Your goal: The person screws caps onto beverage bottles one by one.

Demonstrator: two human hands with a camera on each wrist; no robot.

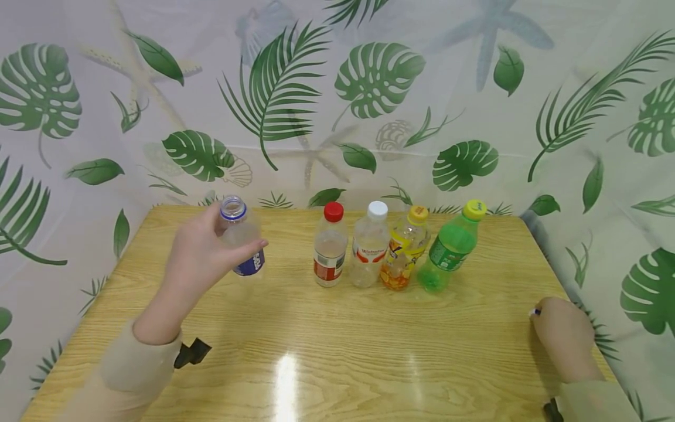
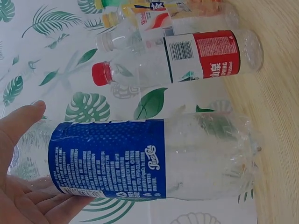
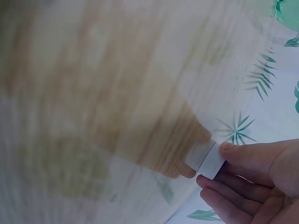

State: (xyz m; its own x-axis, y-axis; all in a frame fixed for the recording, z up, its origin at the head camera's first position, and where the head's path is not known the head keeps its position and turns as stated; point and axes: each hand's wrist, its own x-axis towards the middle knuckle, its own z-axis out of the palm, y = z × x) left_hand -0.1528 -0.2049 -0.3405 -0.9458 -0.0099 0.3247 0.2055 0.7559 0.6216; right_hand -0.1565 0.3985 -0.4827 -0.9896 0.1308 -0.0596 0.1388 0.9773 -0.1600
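On the left, my left hand [image 1: 195, 252] grips a clear plastic bottle [image 1: 249, 264] by its upper part, thumb and fingers on opposite sides. The bottle's mouth is uncapped, with a blue ring round the neck. Its blue label [image 2: 107, 158] carries white print. I cannot tell whether its base touches the table. Far to the right, my right hand [image 1: 564, 328] is low over the table and pinches a small white bottle cap [image 3: 213, 161] between thumb and fingers. The cap is mirrored in the glossy tabletop.
Across the wooden table [image 1: 337, 340] stand a red-capped bottle [image 1: 330, 255], a white-capped bottle [image 1: 368, 252], a yellow-capped bottle with an orange label [image 1: 403, 252] and a green bottle [image 1: 448, 249], close together. Leaf-patterned cloth [image 1: 379, 146] rises behind and beside the table.
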